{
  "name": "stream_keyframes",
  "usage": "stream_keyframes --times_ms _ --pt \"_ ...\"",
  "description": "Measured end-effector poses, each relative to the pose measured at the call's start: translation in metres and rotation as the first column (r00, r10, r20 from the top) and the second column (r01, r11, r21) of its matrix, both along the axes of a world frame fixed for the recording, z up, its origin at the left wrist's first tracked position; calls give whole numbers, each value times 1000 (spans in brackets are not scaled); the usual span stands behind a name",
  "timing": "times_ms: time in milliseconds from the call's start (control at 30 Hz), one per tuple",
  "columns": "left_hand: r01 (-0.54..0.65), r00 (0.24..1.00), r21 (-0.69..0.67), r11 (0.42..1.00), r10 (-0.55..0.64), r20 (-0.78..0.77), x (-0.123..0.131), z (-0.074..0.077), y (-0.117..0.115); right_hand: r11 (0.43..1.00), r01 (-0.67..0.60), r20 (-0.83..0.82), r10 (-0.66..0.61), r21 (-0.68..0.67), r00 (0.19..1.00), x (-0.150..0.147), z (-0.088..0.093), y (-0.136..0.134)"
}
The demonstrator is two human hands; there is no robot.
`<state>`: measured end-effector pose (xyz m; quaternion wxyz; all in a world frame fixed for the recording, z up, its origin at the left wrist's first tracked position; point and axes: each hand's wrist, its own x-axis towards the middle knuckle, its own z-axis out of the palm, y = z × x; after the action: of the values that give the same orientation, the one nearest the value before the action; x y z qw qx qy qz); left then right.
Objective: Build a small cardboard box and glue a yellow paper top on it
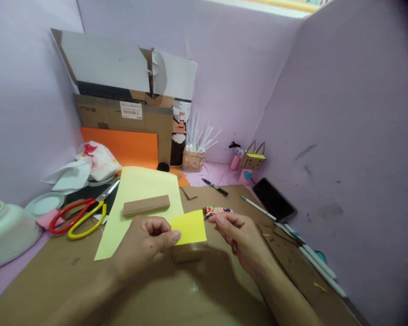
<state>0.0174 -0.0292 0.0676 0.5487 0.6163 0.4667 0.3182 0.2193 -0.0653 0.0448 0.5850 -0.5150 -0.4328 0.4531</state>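
Observation:
My left hand (pixel 149 240) is closed, its thumb pressing the left edge of a bright yellow paper piece (pixel 190 227). That square lies over the top of a small brown cardboard box (pixel 190 252), which shows below it. To the right, my right hand (pixel 236 235) is closed in a pinch, its fingertips just off the yellow square's right edge. Whatever those fingertips hold, if anything, is too small to make out. Behind them lies a colourful patterned tube (pixel 217 210), partly hidden by the hand.
A cardboard strip (pixel 146 205) rests on a pale yellow sheet (pixel 149 181). Red-and-yellow scissors (pixel 88 210) lie left. A black pen (pixel 215 186), a phone (pixel 274 199) and white sticks (pixel 321 267) lie right. Behind stand a straw basket (pixel 193 160) and a cardboard cat-like figure (pixel 253 160).

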Motion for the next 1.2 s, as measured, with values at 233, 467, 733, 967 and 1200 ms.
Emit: stream_keyframes --times_ms 233,467,733,967,1200 --pt "20 998 -17 1000 -21 -52 12 -3 -1 991 -84 30 87 -106 996 -7 3 -2" --pt "-54 998 62 997 55 -19 1 -10 6 977 -14 32 21 -214 999 -6 2 2" --pt "-204 979 135 970 204 14 -4 -25 11 960 -41 -13 39 -278 999 -7 -3 5" --pt "-193 980 144 971 198 -20 1 -22 7 956 -49 15 56 -289 998 -8 -2 3" --pt "-193 979 152 969 200 -32 2 -23 8 960 -54 16 61 -275 998 -8 -4 4"
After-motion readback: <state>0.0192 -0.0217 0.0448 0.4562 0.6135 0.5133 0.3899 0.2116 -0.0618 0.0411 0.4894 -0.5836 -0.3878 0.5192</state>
